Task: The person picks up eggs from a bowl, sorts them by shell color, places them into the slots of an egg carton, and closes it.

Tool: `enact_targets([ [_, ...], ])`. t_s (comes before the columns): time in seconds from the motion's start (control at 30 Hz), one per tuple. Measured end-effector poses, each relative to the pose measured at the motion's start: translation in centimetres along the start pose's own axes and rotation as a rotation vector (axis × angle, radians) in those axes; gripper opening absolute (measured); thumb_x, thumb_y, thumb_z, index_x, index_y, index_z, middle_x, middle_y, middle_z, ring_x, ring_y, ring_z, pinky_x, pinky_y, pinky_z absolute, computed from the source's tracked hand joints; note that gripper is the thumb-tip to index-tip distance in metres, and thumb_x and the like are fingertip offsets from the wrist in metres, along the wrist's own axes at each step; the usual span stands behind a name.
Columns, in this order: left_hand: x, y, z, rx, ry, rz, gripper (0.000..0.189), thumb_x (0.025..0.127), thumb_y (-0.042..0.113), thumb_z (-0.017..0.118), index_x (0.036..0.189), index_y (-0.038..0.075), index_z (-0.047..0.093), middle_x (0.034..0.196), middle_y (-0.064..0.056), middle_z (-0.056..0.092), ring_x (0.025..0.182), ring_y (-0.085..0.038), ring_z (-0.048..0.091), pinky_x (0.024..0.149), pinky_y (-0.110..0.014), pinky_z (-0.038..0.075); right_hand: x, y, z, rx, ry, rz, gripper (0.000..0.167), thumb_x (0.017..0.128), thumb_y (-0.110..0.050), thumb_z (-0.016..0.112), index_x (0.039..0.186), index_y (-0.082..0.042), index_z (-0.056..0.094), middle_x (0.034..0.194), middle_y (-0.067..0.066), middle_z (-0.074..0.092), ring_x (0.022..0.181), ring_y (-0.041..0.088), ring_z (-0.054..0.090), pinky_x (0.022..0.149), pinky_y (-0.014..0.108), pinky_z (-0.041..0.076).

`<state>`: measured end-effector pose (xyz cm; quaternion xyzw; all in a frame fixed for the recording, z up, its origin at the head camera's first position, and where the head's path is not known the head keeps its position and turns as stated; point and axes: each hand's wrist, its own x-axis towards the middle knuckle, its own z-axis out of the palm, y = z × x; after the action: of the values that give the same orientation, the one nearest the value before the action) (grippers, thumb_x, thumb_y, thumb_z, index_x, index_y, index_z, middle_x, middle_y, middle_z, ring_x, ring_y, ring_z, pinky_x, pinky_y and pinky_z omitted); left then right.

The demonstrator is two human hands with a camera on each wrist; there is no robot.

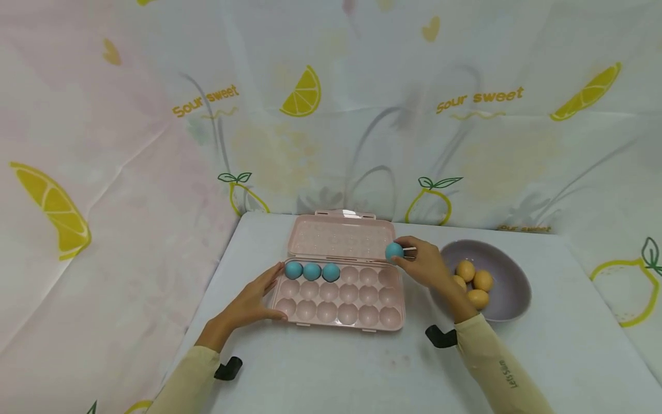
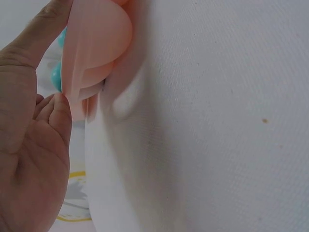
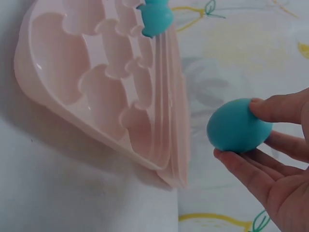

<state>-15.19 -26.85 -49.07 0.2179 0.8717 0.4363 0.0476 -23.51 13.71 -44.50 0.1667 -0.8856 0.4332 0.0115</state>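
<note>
A pink plastic egg box (image 1: 338, 329) lies with its lid (image 1: 341, 234) folded back, away from the person. Three blue eggs (image 1: 312, 271) sit side by side in its back row, starting from the left end. My left hand (image 1: 252, 299) holds the box's left end, thumb at the near corner and fingers at the far one. Between the thumb and fingertips of my right hand (image 1: 425, 263) is another blue egg (image 3: 236, 126), raised near the back right corner and apart from the box. The right wrist view shows that egg lying sideways in the fingers.
A greyish-purple bowl (image 1: 509, 287) stands right of the box, partly behind the right forearm. Several brown eggs (image 1: 483, 280) lie in it. The white table (image 1: 320, 374) meets a lemon-print cloth (image 1: 362, 115) at the back and left.
</note>
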Motion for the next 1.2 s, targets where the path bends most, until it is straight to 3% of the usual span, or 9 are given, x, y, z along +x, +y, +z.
enact_targets([
  [0.5,0.0,0.1,0.1,0.000,-0.001,-0.007,0.120,0.062,0.017,0.093,0.152,-0.007,0.017,0.156,-0.022,0.026,0.141,-0.037,0.029,0.110,-0.036,0.033,0.3,-0.2,5.5,0.148,-0.067,-0.119,0.034,0.082,-0.004,0.077,0.113,-0.001,0.065,0.113,0.012,0.066,0.100,0.028,0.069,0.084,0.030,0.059],
  [0.6,0.1,-0.6,0.3,0.006,-0.002,0.000,0.121,0.063,0.019,0.093,0.153,-0.006,0.016,0.157,-0.021,0.025,0.142,-0.036,0.029,0.110,-0.036,0.033,0.3,-0.1,6.3,0.172,-0.075,-0.130,0.034,0.081,-0.004,0.078,0.113,-0.001,0.065,0.112,0.013,0.066,0.098,0.027,0.069,0.082,0.028,0.059],
  [0.87,0.6,-4.3,1.1,0.018,0.017,0.001,0.128,0.059,0.032,0.094,0.156,0.008,0.015,0.159,-0.009,0.024,0.144,-0.026,0.027,0.111,-0.034,0.034,0.4,0.0,8.0,0.191,-0.074,-0.172,0.037,0.081,-0.003,0.079,0.113,0.000,0.062,0.111,0.013,0.065,0.101,0.027,0.068,0.086,0.030,0.058],
  [1.03,0.6,-4.6,1.1,0.015,0.009,0.000,0.129,0.058,0.042,0.092,0.157,0.011,0.015,0.160,-0.006,0.024,0.144,-0.024,0.027,0.111,-0.027,0.033,0.2,0.0,9.0,0.160,-0.101,-0.144,0.039,0.082,-0.002,0.077,0.117,0.000,0.060,0.113,0.011,0.062,0.106,0.025,0.065,0.091,0.028,0.056],
  [1.2,0.5,-4.4,0.9,-0.008,0.002,0.006,0.129,0.060,0.041,0.092,0.157,0.008,0.014,0.160,-0.008,0.022,0.145,-0.025,0.026,0.111,-0.023,0.031,0.2,0.0,9.6,0.108,-0.084,-0.146,0.039,0.083,-0.005,0.077,0.118,-0.001,0.060,0.113,0.009,0.063,0.106,0.023,0.065,0.090,0.027,0.056],
])
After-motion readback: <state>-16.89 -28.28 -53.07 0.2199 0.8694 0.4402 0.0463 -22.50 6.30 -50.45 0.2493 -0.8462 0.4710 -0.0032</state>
